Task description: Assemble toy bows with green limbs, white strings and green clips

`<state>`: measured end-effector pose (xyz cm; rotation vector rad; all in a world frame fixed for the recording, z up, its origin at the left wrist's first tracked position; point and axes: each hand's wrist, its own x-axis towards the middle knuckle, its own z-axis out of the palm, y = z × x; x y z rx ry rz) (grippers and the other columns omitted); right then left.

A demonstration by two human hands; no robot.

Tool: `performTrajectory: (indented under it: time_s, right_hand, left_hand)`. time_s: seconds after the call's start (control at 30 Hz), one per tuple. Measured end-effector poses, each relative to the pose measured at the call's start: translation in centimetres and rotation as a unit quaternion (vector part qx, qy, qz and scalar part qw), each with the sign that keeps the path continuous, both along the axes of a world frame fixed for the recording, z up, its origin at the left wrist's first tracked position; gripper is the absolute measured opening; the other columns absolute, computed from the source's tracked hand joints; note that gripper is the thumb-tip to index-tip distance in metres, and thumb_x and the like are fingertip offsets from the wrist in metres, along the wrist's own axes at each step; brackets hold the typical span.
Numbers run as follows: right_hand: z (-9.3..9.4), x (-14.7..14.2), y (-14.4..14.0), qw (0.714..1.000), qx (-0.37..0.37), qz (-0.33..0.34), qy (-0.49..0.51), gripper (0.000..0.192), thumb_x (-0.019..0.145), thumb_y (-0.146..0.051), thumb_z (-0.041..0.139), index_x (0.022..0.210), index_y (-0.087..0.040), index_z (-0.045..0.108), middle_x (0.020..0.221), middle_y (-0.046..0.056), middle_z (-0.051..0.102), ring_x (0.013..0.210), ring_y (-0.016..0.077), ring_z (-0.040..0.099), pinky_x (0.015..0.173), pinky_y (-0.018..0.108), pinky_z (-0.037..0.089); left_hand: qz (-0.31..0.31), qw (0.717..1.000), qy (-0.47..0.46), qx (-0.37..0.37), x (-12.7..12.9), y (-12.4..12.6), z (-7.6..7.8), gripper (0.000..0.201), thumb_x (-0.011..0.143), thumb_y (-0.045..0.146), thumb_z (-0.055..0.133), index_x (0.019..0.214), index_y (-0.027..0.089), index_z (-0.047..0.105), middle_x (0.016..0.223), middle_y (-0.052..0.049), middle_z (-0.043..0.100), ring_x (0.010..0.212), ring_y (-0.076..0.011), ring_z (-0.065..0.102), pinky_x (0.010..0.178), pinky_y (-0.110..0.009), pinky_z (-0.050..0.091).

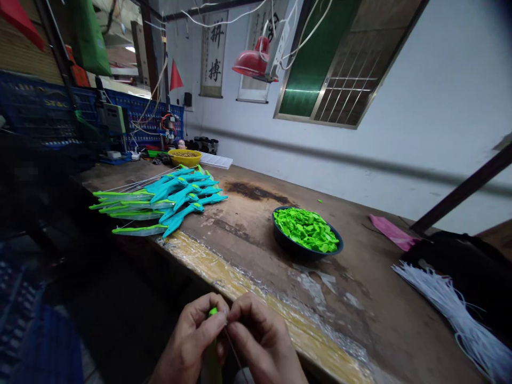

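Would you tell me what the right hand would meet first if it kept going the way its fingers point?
The right hand points left, fingertips against the green piece pinched by the left hand; it would meet these at once.

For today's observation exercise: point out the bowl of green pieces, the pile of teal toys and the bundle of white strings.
bowl (288,242), head view, dark front rim.
pile of teal toys (180,198), head view, middle handle.
bundle of white strings (448,298), head view, mid-bundle.
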<state>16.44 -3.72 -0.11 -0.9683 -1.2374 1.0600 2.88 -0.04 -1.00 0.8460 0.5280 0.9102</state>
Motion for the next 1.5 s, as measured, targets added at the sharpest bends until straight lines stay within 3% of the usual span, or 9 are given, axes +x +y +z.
performTrajectory:
  time_s: [0.2,0.3,0.47,0.57,0.67,0.87,1.07,1.23,1.5]
  right_hand:
    - [1.3,0.9,0.0,0.956,0.172,-0.04,-0.235,0.016,0.101,-0.015,0.044,0.093,-0.02,0.058,0.091,0.004,0.059,0.081,0.0149,0.062,0.071,0.025,0.051]
    - [1.0,0.5,-0.1,0.93,0.237,-0.082,-0.27,0.016,0.101,-0.012,0.044,0.098,-0.021,0.057,0.097,0.006,0.059,0.084,0.0153,0.061,0.071,0.025,0.049]
    - [2.0,0.1,-0.3,0.925,0.225,-0.114,-0.283,0.02,0.099,-0.019,0.048,0.084,-0.019,0.062,0.081,0.003,0.056,0.068,0.0132,0.055,0.061,0.024,0.043]
    - [3.2,0.4,-0.2,0.967,0.113,-0.083,-0.214,0.012,0.088,-0.011,0.056,0.081,-0.019,0.061,0.074,0.0,0.059,0.066,0.0117,0.057,0.061,0.021,0.043]
    - [3.6,0.5,0.0,0.983,0.035,-0.083,-0.16,0.013,0.079,-0.006,0.06,0.078,-0.019,0.062,0.07,-0.003,0.061,0.064,0.0111,0.057,0.059,0.019,0.043]
    - [2.4,-0.1,-0.1,0.962,0.135,-0.116,-0.206,0.015,0.088,-0.009,0.057,0.078,-0.019,0.062,0.072,-0.001,0.062,0.066,0.0115,0.059,0.063,0.021,0.045]
    - [1.1,-0.6,-0.3,0.937,0.223,-0.143,-0.228,0.016,0.095,-0.009,0.055,0.096,-0.02,0.067,0.083,0.003,0.061,0.072,0.013,0.062,0.063,0.022,0.05]
    - [-0.5,-1.0,-0.2,0.89,0.287,-0.193,-0.298,0.023,0.096,-0.005,0.052,0.11,-0.019,0.064,0.089,0.006,0.06,0.076,0.016,0.061,0.064,0.026,0.053]
    - [-0.7,-1.2,0.1,0.85,0.305,-0.239,-0.358,0.02,0.097,-0.004,0.043,0.094,-0.018,0.057,0.079,0.005,0.056,0.07,0.0166,0.056,0.059,0.027,0.047]
  left_hand:
    - [-0.001,0.999,-0.022,-0.049,0.0,0.0,0.5,0.028,0.079,0.039,0.08,0.083,0.017,0.062,0.067,0.002,0.052,0.058,-0.0098,0.042,0.057,-0.022,0.035]
    - [-0.016,0.997,-0.025,-0.072,-0.3,0.0,0.7,0.026,0.081,0.035,0.08,0.083,0.017,0.061,0.071,0.001,0.056,0.062,-0.0103,0.047,0.06,-0.021,0.037]
    - [-0.023,0.999,0.047,-0.009,-1.1,0.1,0.9,0.026,0.085,0.041,0.076,0.083,0.017,0.065,0.073,0.001,0.057,0.067,-0.0118,0.051,0.061,-0.021,0.04]
    - [-0.039,0.992,0.099,0.065,-1.7,0.8,0.4,0.03,0.086,0.047,0.073,0.081,0.017,0.068,0.066,0.001,0.058,0.061,-0.0118,0.052,0.06,-0.021,0.042]
    - [-0.051,0.989,0.12,0.069,-2.1,1.6,-0.4,0.029,0.083,0.047,0.077,0.081,0.019,0.068,0.061,0.001,0.06,0.058,-0.0124,0.055,0.058,-0.021,0.043]
    - [-0.019,0.987,0.149,0.052,-2.1,1.6,-0.7,0.028,0.08,0.042,0.08,0.078,0.018,0.067,0.061,0.002,0.058,0.055,-0.0122,0.053,0.056,-0.022,0.042]
    - [-0.013,0.998,0.069,-0.006,-1.4,0.7,0.7,0.032,0.076,0.041,0.081,0.075,0.016,0.062,0.066,0.003,0.05,0.059,-0.0099,0.043,0.056,-0.02,0.038]
    - [-0.041,0.998,0.021,-0.03,-1.4,0.7,0.4,0.03,0.079,0.039,0.081,0.079,0.014,0.063,0.074,0.0,0.054,0.067,-0.0119,0.048,0.063,-0.022,0.041]
    - [-0.025,0.997,0.06,-0.03,-1.2,0.6,0.1,0.038,0.076,0.046,0.083,0.073,0.015,0.06,0.063,0.004,0.046,0.058,-0.0092,0.038,0.055,-0.021,0.031]
